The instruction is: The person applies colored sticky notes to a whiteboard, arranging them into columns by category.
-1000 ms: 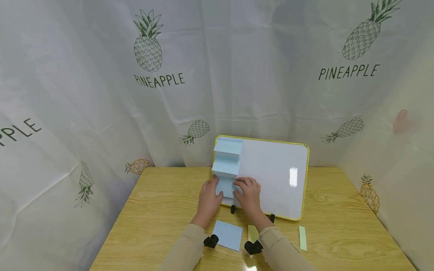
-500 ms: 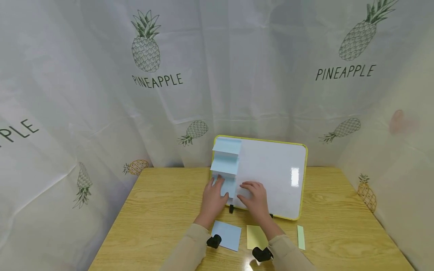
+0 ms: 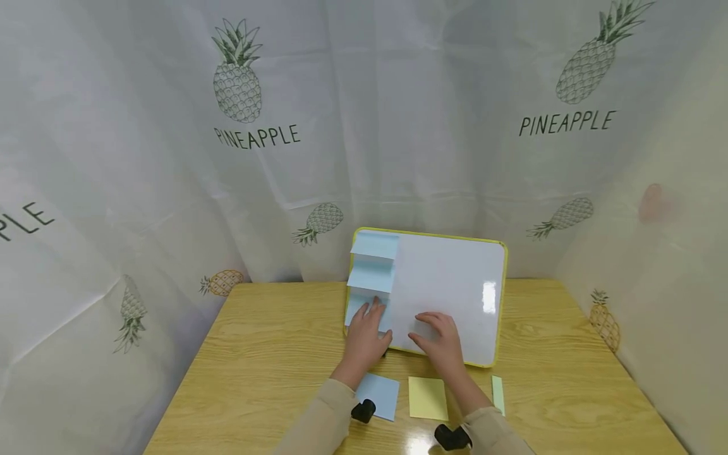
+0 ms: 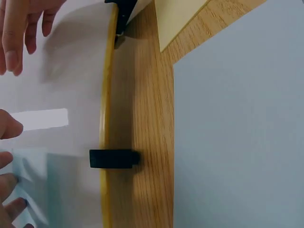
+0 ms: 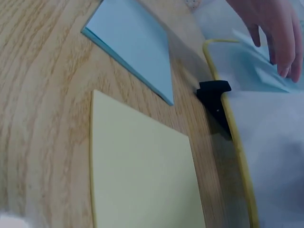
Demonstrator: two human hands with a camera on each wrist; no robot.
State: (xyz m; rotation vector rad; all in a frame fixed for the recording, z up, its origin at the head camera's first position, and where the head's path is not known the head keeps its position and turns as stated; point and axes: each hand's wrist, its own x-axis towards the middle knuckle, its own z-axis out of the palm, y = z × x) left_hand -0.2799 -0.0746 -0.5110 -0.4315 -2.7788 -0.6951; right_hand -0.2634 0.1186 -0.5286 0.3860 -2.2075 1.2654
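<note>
A whiteboard (image 3: 449, 278) with a yellow frame leans back at the far side of the table. Three light blue sticky notes run down its left part: a top one (image 3: 375, 244), a middle one (image 3: 371, 275) and a lowest one (image 3: 358, 304), the upper two with lower edges lifting. My left hand (image 3: 364, 341) rests spread fingertips on the lowest note, covering part of it. To its right, my right hand (image 3: 442, 344) hovers before the bare board, fingers loosely bent and holding nothing. The right wrist view shows the left fingers (image 5: 285, 47) against the blue notes.
On the table in front of the board lie a blue sticky-note pad (image 3: 383, 395), a yellow pad (image 3: 428, 398) and a narrow pale green strip (image 3: 498, 395). Black stand feet (image 4: 114, 159) hold the board's lower edge. A pineapple-print curtain (image 3: 398, 126) hangs behind.
My right hand has drawn away from the lowest note to the right, uncovering the yellow pad. My left hand has slid rightward across that note, its fingers spreading on it.
</note>
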